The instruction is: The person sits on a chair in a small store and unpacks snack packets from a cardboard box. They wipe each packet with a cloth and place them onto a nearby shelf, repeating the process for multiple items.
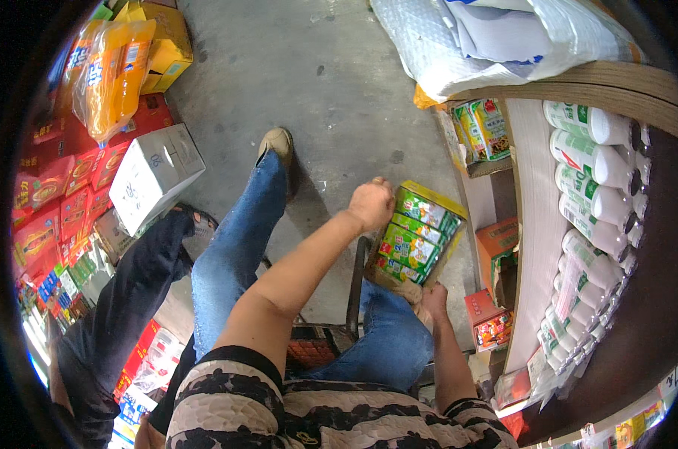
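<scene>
A shallow open cardboard carton (459,210) with a yellow rim stands tilted above my right knee, packed with several green-and-white packets (407,242). My left hand (371,205) is curled at the carton's upper left edge; its fingertips are hidden, so whether they grip the edge is unclear. At the carton's lower corner my right hand (433,300) holds on, its fingers partly hidden, close to a beige cloth-like thing (409,293). A dark metal bar (356,286) rises between my legs, left of the carton.
Wooden shelves (532,224) at right hold rows of white plastic bottles (579,118) and cartons of packets. A large plastic bag (429,50) lies on top. At left are red boxes (41,185), a white box (156,168), bottled orange drinks (114,78) and another person's dark-trousered leg (131,303).
</scene>
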Demonstrator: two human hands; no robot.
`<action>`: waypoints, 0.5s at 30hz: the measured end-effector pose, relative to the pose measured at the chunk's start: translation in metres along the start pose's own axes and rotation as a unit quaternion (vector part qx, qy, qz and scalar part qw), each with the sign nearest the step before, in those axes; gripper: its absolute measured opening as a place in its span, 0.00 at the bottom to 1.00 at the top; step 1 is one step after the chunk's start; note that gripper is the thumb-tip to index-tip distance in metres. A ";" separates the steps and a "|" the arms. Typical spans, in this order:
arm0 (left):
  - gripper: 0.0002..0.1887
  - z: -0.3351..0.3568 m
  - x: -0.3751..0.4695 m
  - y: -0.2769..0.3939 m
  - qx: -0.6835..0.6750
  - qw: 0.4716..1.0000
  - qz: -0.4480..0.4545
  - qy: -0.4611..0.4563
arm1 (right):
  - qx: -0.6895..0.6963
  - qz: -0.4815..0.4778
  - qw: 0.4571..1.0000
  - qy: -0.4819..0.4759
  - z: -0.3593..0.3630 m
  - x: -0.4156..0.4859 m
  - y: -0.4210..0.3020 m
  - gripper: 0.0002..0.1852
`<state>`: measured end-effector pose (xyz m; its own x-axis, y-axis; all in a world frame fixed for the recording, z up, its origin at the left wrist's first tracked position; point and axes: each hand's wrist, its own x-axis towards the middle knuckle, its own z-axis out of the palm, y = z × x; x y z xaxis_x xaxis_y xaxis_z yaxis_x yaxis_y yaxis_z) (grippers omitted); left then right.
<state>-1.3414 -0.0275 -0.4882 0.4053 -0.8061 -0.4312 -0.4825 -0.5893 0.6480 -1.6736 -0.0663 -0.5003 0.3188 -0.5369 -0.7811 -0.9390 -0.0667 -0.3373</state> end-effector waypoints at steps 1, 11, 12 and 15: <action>0.12 -0.003 0.004 -0.003 0.009 1.000 -0.014 -0.021 | 0.019 0.003 1.000 0.020 0.006 -0.010 0.014 0.08; 0.12 -0.044 -0.046 -0.027 0.053 0.997 0.008 -0.054 | 0.192 0.091 0.972 0.101 -0.024 0.018 0.017 0.10; 0.12 -0.058 -0.054 -0.017 0.056 0.997 0.016 -0.060 | 0.239 0.093 0.960 0.115 -0.030 0.029 0.014 0.10; 0.12 -0.107 -0.078 0.014 0.012 0.997 0.013 -0.070 | 0.445 0.102 0.884 0.098 -0.055 0.064 -0.009 0.15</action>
<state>-1.2970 0.0326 -0.3783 0.2808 -0.8200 -0.4987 -0.5111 -0.5675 0.6455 -1.6518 -0.1462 -0.5179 0.0431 -0.6029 -0.7967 -0.4725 0.6903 -0.5479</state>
